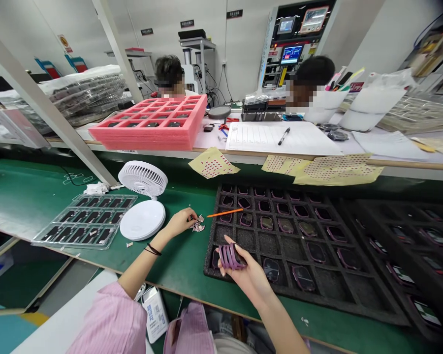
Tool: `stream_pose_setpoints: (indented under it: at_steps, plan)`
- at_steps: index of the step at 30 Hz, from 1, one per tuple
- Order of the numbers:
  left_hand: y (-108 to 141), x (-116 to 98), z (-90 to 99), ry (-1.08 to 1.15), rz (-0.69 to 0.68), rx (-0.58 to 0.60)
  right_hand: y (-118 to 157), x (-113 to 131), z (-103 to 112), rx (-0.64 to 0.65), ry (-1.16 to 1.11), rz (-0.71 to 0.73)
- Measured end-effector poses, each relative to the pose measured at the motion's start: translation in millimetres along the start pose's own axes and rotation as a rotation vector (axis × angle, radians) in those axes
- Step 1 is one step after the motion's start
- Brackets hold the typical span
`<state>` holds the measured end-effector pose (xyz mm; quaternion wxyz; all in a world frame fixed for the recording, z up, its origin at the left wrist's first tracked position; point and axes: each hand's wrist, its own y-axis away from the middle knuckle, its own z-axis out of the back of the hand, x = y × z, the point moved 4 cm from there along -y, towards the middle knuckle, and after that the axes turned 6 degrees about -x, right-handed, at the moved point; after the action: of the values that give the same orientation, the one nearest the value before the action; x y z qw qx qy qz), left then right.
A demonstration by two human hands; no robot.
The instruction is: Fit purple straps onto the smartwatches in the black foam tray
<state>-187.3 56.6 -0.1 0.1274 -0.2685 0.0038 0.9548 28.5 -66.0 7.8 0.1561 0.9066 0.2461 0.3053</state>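
Pink striped sleeve (112,319) nearest me. My right hand (249,280) clenches a stack of purple frames (232,256) over the near left of a black foam tray (339,295). My left hand (179,222) sits at paper scraps (198,226) left of the tray; can't tell if pinching.

White factory walls (243,49) behind a green workbench (22,196).

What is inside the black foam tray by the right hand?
The black foam tray holds purple-edged frames in its cells; cells under the right hand are hidden.
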Motion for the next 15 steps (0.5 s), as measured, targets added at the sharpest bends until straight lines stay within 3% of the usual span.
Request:
stream_pose_setpoints:
  at_steps: [5,8,11,15]
  plan:
    - [-2.9,0.9,5.8,0.041,-0.003,0.014,-1.6,8.3,-2.5,-0.017,-0.031,-0.013]
    - [0.0,-6.1,14.3,0.142,0.008,-0.039,-3.0,13.0,-3.5,0.010,-0.058,-0.038]
    - [10.1,-34.4,23.6,0.466,0.018,-0.070,-2.8,16.0,-5.7,0.037,-0.078,-0.085]
    - [27.3,-96.9,28.8,0.859,-0.066,0.036,-0.5,14.8,-12.2,0.114,-0.076,-0.166]
